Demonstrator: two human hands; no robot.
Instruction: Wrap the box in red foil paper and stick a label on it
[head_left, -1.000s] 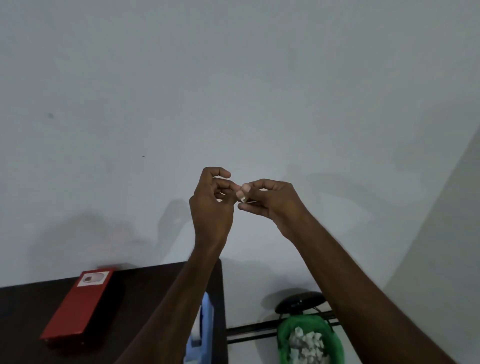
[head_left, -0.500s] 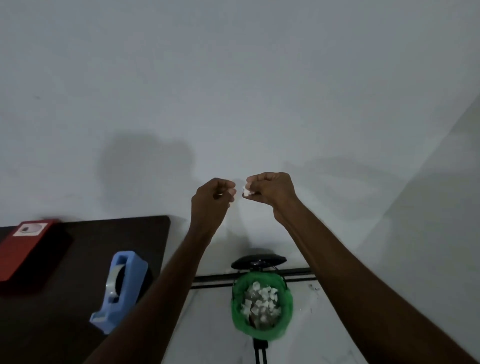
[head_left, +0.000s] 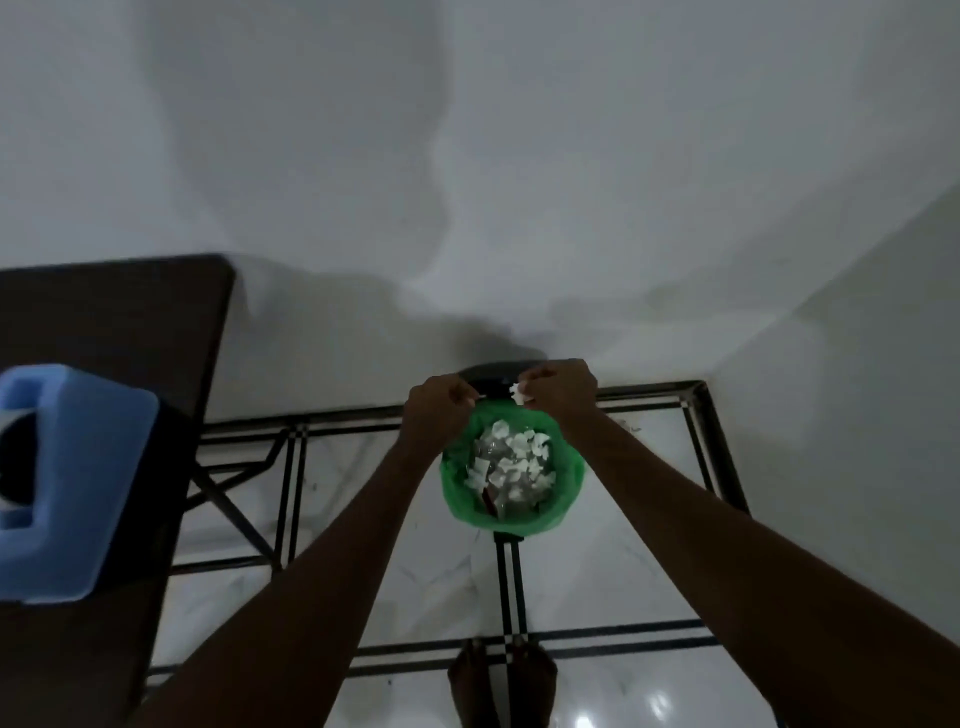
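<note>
Fingers (head_left: 535, 387) of the right hand (head_left: 563, 387) pinch a white paper scrap (head_left: 518, 393); left hand (head_left: 436, 410) curled, contents unclear.

Dark table (head_left: 114, 317) at left edge; blue tape dispenser (head_left: 67, 488) sits on it near the front corner. White glossy tiled floor (head_left: 613, 545) with dark lines; on it a green-lined bin (head_left: 457, 499) holding white paper scraps (head_left: 511, 460), and bare feet (head_left: 501, 686).
</note>
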